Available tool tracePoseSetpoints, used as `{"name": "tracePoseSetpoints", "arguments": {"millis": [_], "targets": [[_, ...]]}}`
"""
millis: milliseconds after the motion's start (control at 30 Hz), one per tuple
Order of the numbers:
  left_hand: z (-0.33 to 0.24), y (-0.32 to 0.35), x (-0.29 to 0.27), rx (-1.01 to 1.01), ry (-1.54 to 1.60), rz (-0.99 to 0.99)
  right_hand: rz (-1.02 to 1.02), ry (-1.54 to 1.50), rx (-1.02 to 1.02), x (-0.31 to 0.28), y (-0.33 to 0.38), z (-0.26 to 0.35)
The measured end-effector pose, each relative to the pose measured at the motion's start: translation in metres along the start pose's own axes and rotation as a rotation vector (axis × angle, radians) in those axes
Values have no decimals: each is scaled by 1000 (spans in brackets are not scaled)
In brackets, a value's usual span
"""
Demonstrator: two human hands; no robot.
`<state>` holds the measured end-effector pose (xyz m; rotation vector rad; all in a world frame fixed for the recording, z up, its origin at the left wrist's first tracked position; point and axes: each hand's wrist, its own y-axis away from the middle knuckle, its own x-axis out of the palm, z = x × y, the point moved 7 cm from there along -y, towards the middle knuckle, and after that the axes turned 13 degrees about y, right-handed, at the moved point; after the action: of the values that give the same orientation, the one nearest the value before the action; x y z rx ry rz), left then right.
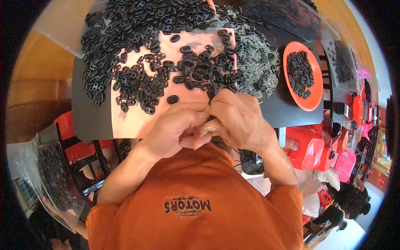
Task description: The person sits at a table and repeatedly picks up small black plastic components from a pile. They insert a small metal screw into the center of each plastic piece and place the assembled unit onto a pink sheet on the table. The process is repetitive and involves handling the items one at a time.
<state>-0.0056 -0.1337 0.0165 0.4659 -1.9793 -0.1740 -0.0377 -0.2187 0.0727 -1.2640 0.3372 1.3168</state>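
Note:
My left hand (177, 125) and my right hand (239, 121) meet fingertip to fingertip above the near edge of the table. Both are closed in a pinch around a small black cord-lock piece (210, 118), mostly hidden by the fingers. Beyond them, black oval cord-lock pieces (139, 85) with two holes lie scattered on a pale pink sheet (129, 130). One lone oval piece (172, 99) rests just beyond my left hand. A big heap of similar black pieces (121, 27) fills the far left. Small grey metal springs (256, 62) are piled right of the sheet.
An orange-red plate (314, 93) of black pieces sits at the table's right. Clear plastic bags of dark parts (343, 62) lie beyond it, and another bag (58, 175) is at lower left. Red stools (306, 148) stand right of the dark table (91, 121). Another person (354, 200) is at lower right.

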Motion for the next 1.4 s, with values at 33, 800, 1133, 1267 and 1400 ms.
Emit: {"name": "tracePoseSetpoints", "arguments": {"millis": [33,800,1133,1267,1400], "targets": [[0,-1,4,-9,56,25,-4,-2,7,-2,1,-1],[-32,11,6,529,-933,-128,95,185,456,-47,22,-65],[-25,5,-18,531,-885,-121,268,518,464,-17,17,-116],[-25,5,-18,489,-766,-135,158,503,361,-24,3,-127],[-24,4,-21,501,-779,-109,169,463,383,-41,9,-118]]}}
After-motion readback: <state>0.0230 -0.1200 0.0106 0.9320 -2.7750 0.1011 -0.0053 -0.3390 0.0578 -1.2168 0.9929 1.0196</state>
